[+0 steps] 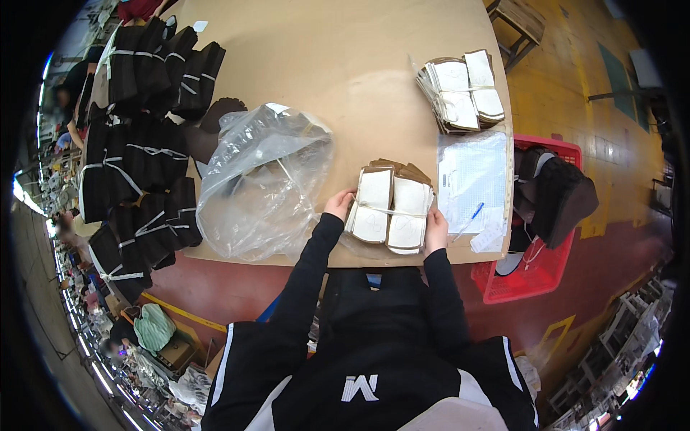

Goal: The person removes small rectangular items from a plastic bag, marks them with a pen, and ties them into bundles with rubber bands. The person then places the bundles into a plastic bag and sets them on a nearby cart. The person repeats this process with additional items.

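Note:
A tied bundle of cut pieces (373,215) lies near the front edge of the tan table, two side-by-side stacks with white faces and brown edges, bound across by a pale strip. My left hand (340,203) grips its left side, the fingers partly hidden. On the opposite side my right hand (435,230) is closed around the lower right edge. Left of my left hand sits a crumpled clear plastic bag (266,187). A similar tied bundle (460,90) rests at the far right of the table.
Many dark brown tied bundles (147,158) crowd the table's left side. Papers (471,172) with a blue pen (477,210) lie on the right. Beyond that edge, a red crate (496,287) holds dark pieces. A wooden stool (519,20) stands at the back right.

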`<action>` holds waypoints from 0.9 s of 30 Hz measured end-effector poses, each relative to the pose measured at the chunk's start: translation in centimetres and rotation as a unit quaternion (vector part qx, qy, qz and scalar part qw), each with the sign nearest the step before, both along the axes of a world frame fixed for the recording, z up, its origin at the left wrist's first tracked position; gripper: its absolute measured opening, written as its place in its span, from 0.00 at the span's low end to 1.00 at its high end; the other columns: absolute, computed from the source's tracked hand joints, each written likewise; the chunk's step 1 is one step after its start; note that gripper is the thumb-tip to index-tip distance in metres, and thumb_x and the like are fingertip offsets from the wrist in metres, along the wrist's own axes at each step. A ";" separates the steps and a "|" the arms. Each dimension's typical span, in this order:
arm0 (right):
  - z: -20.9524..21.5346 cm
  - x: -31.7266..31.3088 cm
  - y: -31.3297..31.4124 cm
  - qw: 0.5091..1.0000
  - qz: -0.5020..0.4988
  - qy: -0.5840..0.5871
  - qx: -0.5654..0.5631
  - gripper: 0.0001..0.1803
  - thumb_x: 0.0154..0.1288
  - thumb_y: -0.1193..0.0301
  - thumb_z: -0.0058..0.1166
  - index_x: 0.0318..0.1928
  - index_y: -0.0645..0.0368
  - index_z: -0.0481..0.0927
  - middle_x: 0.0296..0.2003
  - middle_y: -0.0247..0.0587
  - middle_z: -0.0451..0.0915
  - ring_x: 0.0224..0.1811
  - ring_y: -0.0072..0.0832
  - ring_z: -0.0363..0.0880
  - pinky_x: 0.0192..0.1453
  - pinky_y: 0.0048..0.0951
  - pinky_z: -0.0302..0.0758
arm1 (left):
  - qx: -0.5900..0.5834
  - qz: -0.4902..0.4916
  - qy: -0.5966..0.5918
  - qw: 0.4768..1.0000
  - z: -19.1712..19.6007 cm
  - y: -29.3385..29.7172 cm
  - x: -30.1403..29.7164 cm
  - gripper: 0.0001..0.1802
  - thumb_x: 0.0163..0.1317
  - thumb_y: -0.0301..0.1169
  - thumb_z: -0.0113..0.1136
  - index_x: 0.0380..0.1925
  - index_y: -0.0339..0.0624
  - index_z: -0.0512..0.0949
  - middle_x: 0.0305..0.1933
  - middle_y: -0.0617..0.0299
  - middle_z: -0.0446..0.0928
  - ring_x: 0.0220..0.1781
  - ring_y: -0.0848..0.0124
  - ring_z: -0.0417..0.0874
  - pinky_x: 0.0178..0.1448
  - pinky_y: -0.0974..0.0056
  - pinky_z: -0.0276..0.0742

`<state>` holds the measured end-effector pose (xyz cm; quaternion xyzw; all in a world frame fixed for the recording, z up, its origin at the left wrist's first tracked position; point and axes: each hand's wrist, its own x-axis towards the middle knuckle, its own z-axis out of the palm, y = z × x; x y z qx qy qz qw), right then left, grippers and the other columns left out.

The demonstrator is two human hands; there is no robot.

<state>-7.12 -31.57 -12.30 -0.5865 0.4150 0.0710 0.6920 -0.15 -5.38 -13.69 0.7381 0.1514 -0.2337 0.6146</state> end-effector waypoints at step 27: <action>17.8 6.1 4.1 0.857 0.459 -0.088 -0.218 0.11 0.63 0.67 0.52 0.31 0.62 0.82 0.19 0.45 0.78 0.22 0.38 0.79 0.28 0.34 0.73 | 0.332 -0.049 -0.238 0.911 17.3 0.6 3.4 0.09 0.57 0.25 0.57 0.37 0.37 0.80 0.40 0.48 0.78 0.40 0.48 0.79 0.45 0.53 0.76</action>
